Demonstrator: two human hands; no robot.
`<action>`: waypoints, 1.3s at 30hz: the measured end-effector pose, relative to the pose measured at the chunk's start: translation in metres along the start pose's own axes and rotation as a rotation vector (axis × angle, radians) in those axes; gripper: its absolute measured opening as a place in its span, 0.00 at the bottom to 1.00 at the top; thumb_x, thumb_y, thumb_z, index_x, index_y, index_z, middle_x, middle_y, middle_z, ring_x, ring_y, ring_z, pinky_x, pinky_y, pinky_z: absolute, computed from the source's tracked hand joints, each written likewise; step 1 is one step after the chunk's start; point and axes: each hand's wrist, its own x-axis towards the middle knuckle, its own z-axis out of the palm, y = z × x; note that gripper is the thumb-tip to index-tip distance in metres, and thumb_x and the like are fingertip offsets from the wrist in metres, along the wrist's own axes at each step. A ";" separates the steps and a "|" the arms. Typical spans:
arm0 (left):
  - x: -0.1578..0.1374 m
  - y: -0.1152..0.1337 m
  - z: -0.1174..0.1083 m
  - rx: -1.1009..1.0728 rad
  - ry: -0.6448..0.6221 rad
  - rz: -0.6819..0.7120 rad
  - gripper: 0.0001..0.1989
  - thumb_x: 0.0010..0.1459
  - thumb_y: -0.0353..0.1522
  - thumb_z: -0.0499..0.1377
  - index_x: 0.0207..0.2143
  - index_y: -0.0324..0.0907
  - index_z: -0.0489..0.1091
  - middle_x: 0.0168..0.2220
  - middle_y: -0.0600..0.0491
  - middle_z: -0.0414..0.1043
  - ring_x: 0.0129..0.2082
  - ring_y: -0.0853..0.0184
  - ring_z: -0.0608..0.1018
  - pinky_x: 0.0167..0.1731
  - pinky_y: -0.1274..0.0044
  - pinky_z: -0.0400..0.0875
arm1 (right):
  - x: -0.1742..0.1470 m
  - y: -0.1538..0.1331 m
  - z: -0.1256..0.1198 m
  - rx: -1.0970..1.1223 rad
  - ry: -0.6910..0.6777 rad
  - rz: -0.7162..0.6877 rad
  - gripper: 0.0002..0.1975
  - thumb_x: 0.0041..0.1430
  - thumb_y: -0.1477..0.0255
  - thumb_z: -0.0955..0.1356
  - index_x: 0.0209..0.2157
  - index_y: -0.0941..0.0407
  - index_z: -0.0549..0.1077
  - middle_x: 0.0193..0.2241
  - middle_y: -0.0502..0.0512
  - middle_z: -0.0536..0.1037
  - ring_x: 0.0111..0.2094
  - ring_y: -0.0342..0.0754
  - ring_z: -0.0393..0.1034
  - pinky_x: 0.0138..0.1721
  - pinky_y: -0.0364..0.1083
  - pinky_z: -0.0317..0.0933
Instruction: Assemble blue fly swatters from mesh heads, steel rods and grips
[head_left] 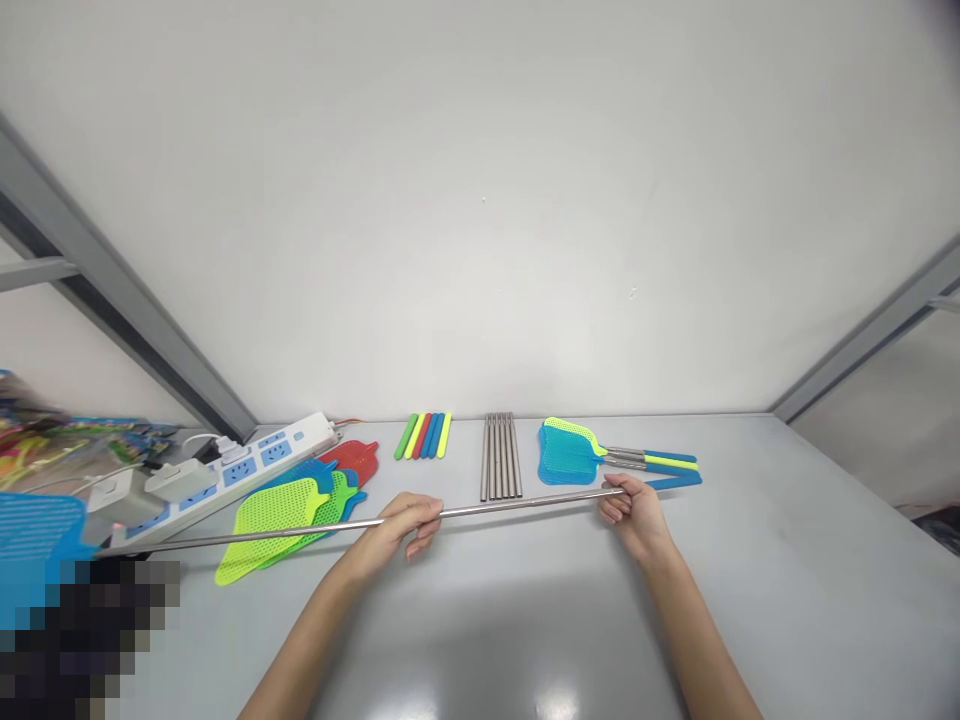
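Both my hands are on a long, extended telescopic fly swatter (495,507) with a thin metal rod. Its rod slants across the table from a blue mesh head (41,535) at the far left. My left hand (405,525) has its fingers closed around the middle of the rod. Farther right, my right hand (630,510) pinches the thicker end of the rod. Just past it, a blue handle (675,482) lines up with the rod. Behind my right hand lie fly swatters with a blue head (568,455) and a yellow-green head.
Several metal rods (500,455) and coloured handles (424,436) lie in rows near the wall. Loose swatter heads (274,525) are piled at left, beside a white power strip (255,470) with plugs. Plastic-wrapped items (90,450) and a pixelated dark patch are at the left edge.
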 end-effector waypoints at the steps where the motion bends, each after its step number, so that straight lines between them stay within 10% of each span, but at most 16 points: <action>1: 0.000 0.000 -0.001 -0.002 -0.001 0.000 0.18 0.54 0.36 0.46 0.14 0.40 0.52 0.10 0.60 0.50 0.13 0.75 0.56 0.18 0.79 0.50 | 0.000 0.000 0.000 0.003 0.004 -0.001 0.18 0.41 0.76 0.64 0.11 0.55 0.47 0.07 0.41 0.45 0.09 0.36 0.44 0.12 0.41 0.43; 39: 0.002 0.002 -0.003 0.000 -0.015 -0.049 0.18 0.54 0.37 0.46 0.14 0.41 0.51 0.09 0.61 0.49 0.12 0.75 0.55 0.17 0.79 0.50 | 0.003 -0.012 -0.009 0.048 0.065 -0.028 0.18 0.41 0.74 0.66 0.11 0.56 0.49 0.08 0.40 0.44 0.08 0.34 0.41 0.11 0.40 0.40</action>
